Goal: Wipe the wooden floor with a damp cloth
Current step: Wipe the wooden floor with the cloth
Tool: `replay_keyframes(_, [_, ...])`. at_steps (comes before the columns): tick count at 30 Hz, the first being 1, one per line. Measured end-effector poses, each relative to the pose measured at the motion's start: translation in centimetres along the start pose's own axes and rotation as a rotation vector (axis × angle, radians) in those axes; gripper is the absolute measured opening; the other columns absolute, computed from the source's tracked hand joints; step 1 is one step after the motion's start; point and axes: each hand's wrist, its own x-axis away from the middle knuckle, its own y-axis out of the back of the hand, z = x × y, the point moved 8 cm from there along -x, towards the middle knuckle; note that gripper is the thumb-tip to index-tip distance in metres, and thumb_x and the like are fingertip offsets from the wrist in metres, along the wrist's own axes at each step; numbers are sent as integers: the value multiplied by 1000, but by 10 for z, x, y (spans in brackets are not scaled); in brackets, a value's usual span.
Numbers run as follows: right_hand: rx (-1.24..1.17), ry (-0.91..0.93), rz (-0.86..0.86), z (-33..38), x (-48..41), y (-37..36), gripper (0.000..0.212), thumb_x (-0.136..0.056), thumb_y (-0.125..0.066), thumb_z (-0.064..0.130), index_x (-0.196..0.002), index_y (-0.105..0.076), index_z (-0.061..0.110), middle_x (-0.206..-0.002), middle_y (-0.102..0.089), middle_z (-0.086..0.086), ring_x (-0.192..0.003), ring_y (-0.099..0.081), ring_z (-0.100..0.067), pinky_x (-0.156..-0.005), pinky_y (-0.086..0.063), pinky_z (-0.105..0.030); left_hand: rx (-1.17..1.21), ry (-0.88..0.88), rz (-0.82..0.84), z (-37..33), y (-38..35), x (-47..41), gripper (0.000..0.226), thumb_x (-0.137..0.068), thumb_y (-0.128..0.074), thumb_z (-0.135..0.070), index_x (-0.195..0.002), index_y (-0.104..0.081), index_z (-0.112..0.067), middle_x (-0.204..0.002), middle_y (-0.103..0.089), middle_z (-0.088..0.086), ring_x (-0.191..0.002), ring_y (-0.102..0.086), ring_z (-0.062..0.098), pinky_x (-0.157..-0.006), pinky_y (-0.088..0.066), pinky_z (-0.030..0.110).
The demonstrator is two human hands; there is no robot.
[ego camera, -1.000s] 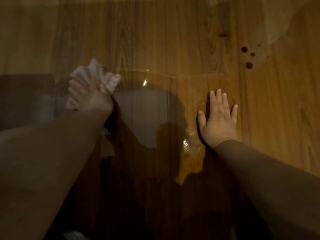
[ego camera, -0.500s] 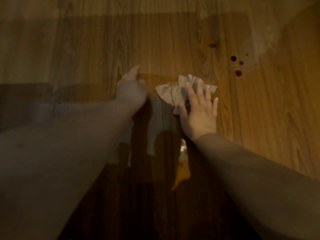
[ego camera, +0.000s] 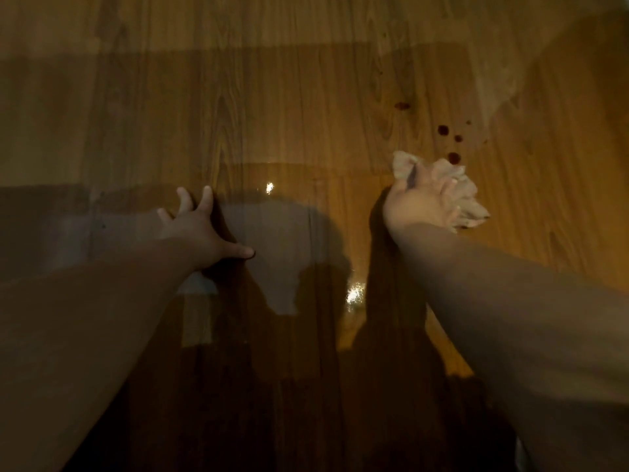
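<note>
Right hand (ego camera: pixel 420 206) bunched around crumpled cloth (ego camera: pixel 456 185), pressing it on wooden floor (ego camera: pixel 272 114); dark red spots (ego camera: pixel 452 144) just beyond cloth; left hand (ego camera: pixel 200 229) bare, fingers splayed on floor, well apart.

On the wooden floor (ego camera: pixel 306 97), the left hand (ego camera: pixel 200 229) presses flat at centre-left, while the right hand (ego camera: pixel 418 202) sits well to its right atop a bunched cloth (ego camera: pixel 463 189). Several spots (ego camera: pixel 452 157) lie just beyond the cloth; a wet patch (ego camera: pixel 355 294) lies between the forearms.
</note>
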Motion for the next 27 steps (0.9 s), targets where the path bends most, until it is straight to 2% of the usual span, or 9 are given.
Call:
replay_keyframes(3, [-29,296,178,73,19,-22,55,-87,-28,51,-141,-32,41,-152,-30,-6,-134,-35,-38,-103,-33,-58,-25,-9,-6,3,1,-3,148,-33,-72,-83,-148,14,-45,-159,19,-9,-145,10,42,-111,-16,62])
replay_keyframes(7, [88,938,376,138,77,-61,58,-94,-41,29,-149,-26,37,-160,-18,0,-146,-18,-28,-116,-15,-52,-52,-23,-24,4,2,-4,147,-36,-73,-81,-148,13,-44,-159,18,-9,-146,8,40,-112,-18,60])
replay_keyframes(9, [122,838,226,123,52,-49,62,-93,-47,21,-150,-26,30,-159,-20,-2,-146,-18,-25,-116,-13,-40,-47,-34,-35,6,7,-3,142,-44,-78,-74,-150,11,-41,-160,15,-9,-146,6,37,-112,-18,58])
replay_keyframes(12, [110,345,-8,52,-9,-6,59,-96,-43,28,-152,-24,21,-160,-14,-11,-145,-15,-30,-118,-13,-42,14,-12,-92,14,16,0,141,-52,-86,-59,-153,9,-31,-162,7,-7,-148,-5,27,-114,-25,52])
replay_keyframes(15, [26,135,66,32,-32,7,57,-100,-36,25,-154,-19,25,-162,1,-3,-148,-1,-27,-120,-8,-44,85,140,-133,25,18,11,143,-51,-88,-57,-154,5,-22,-162,2,-3,-146,-9,30,-106,-39,51])
replay_keyframes(18, [-12,250,144,87,-6,-19,49,-98,-41,24,-147,-37,23,-157,-26,-5,-141,-27,-30,-112,-25,-41,40,182,-94,24,17,18,135,-52,-85,-61,-153,-8,-15,-158,-10,0,-141,-16,34,-77,-57,39])
replay_keyframes(20, [-38,536,255,146,38,-48,43,-96,-37,25,-136,-53,17,-146,-44,-10,-134,-39,-29,-108,-30,-37,2,156,-97,24,22,17,130,-56,-83,-62,-153,-10,-15,-158,-10,-1,-141,-17,34,-86,-55,42])
replay_keyframes(23, [-48,1062,521,194,112,-77,51,-94,-43,16,-145,-41,16,-155,-31,-4,-144,-24,-17,-116,-11,-25,-59,116,-75,27,25,17,125,-64,-75,-66,-154,-6,-15,-162,-3,2,-144,-12,35,-109,-37,44])
replay_keyframes(27, [-1,847,203,159,48,-51,52,-95,-47,18,-146,-40,24,-154,-34,-6,-141,-29,-23,-115,-15,-28,-76,92,-62,26,25,21,123,-70,-69,-67,-154,5,-14,-162,6,4,-145,-8,34,-115,-22,41])
